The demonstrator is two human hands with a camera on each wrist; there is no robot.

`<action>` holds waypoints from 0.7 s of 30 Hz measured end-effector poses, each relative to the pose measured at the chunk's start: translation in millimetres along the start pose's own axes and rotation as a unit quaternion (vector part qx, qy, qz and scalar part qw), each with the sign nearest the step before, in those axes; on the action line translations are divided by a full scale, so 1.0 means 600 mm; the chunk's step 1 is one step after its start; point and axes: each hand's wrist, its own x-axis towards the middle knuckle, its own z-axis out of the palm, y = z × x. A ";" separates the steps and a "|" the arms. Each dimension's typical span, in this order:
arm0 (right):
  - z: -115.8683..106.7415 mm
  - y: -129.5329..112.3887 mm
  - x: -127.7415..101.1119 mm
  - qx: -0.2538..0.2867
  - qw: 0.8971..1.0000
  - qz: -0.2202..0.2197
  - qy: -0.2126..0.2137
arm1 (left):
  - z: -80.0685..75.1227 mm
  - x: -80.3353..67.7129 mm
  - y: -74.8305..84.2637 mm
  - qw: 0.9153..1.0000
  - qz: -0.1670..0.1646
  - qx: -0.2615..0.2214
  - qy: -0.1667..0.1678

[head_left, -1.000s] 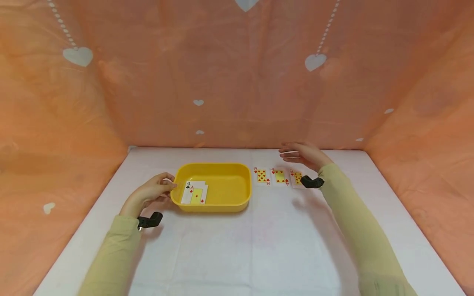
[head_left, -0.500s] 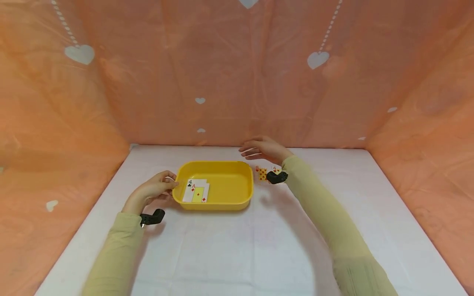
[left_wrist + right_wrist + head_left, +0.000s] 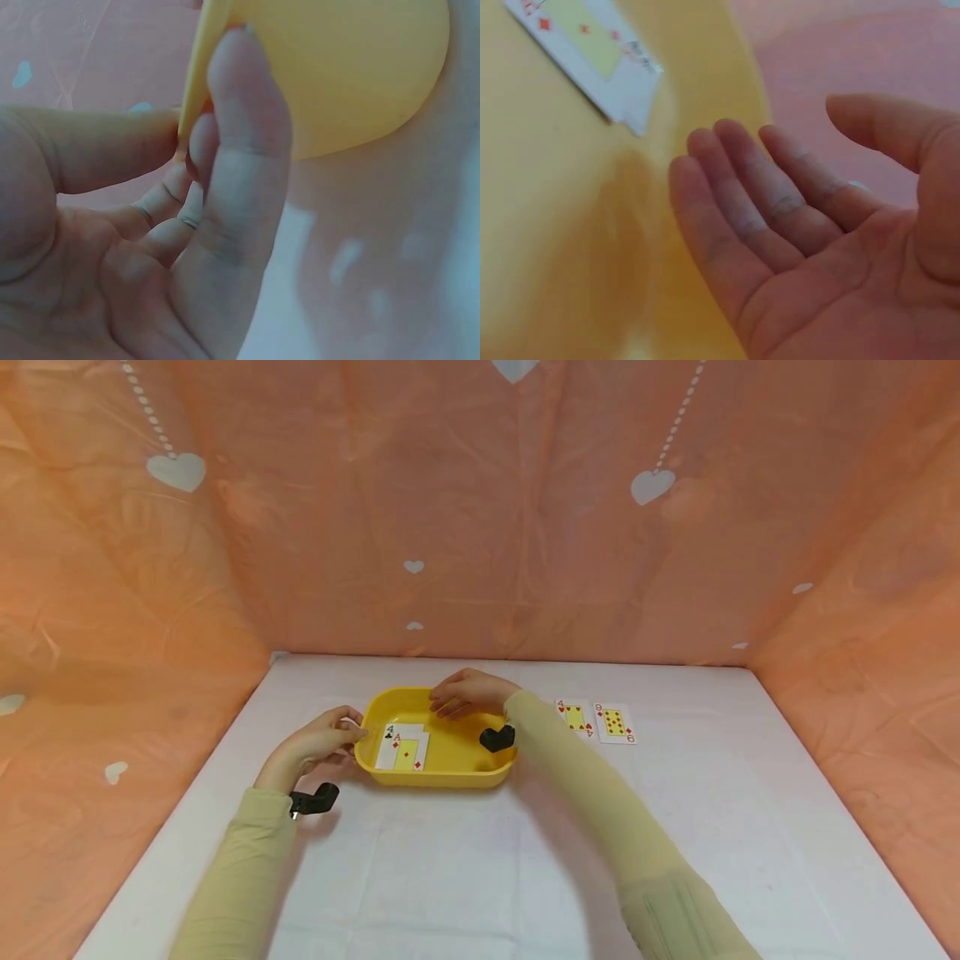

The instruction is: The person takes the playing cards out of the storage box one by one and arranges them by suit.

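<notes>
My left hand (image 3: 318, 743) pinches the left rim of a yellow plastic tray (image 3: 442, 779); in the left wrist view the thumb and fingers (image 3: 247, 120) lie on either side of its wall (image 3: 196, 71). Inside the tray's left part lie overlapping playing cards: an ace of diamonds (image 3: 407, 754) over a four of clubs (image 3: 385, 753). Over the tray's back right part hovers my right hand (image 3: 472, 691). The right wrist view shows that palm (image 3: 817, 292) with nothing in it, fingers lightly bent and thumb apart, near the cards (image 3: 585, 56).
Right of the tray, a four of hearts (image 3: 574, 718) and a nine of diamonds (image 3: 615, 723) lie face up on the white tablecloth (image 3: 420, 868). My right sleeve (image 3: 592, 785) covers the area just beside the tray. An orange curtain (image 3: 480, 527) with white hearts encloses the table.
My right hand has travelled left from above the row of cards to over the tray, and lowered. The eight of hearts is now out of sight by my sleeve. My left hand keeps its hold.
</notes>
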 end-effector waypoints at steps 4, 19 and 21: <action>0.010 0.009 0.010 -0.030 0.999 0.033 0.009 | 0.001 0.000 0.001 1.000 -0.003 -0.001 0.000; 0.038 0.023 0.033 -0.076 0.994 0.072 -0.020 | 0.000 -0.003 0.005 1.000 -0.007 -0.003 0.002; 0.041 0.026 0.038 -0.092 0.993 0.071 -0.029 | 0.000 -0.003 0.004 1.000 -0.007 -0.004 0.001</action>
